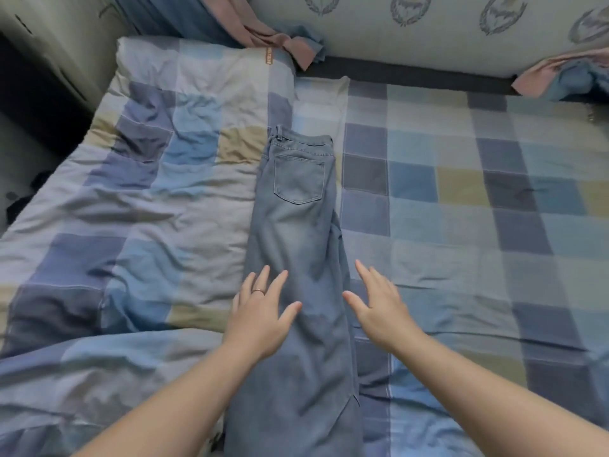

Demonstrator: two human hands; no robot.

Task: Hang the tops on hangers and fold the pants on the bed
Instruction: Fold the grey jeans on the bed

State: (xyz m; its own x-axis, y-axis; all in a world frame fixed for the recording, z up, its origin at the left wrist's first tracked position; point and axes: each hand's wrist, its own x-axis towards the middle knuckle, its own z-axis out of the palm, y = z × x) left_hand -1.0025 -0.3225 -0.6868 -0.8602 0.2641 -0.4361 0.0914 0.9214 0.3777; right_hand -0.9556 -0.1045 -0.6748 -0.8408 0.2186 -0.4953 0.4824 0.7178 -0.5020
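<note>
Light blue jeans point(296, 206) lie lengthwise on the bed, folded leg over leg, waistband at the far end and a back pocket facing up. The legs run toward me past the bottom of the view. My left hand point(260, 305), with a ring on one finger, lies flat with spread fingers on the left side of the jeans' legs. My right hand point(379, 301) is spread flat at the jeans' right edge, partly over the bedsheet. Neither hand holds anything.
A crumpled checked quilt point(138, 179) covers the left half of the bed, with a checked sheet point(461, 179) on the right. Pink and blue cloth point(280, 41) is bunched against the patterned headboard point(428, 34). More pink and blue cloth point(566, 77) lies at far right.
</note>
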